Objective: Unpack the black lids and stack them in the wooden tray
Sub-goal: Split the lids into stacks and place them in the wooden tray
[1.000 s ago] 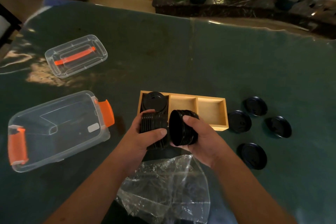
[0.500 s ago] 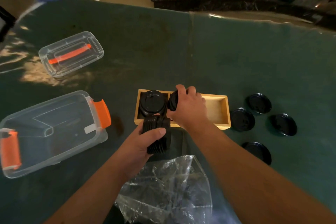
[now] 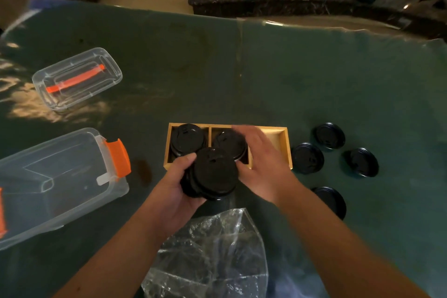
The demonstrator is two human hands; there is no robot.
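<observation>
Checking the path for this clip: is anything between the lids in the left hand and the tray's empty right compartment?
Partly. The right hand hovers over the tray, covering much of the right compartment, beside the lids in the left hand. Nothing else visible blocks it.

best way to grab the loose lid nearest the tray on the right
Pinch the loose lid across its rim from straight above, fingers on opposite edges. It lies flat on the table just right of the wooden tray, apart from the other lids, so the sides look free; its low profile leaves only the rim.
</observation>
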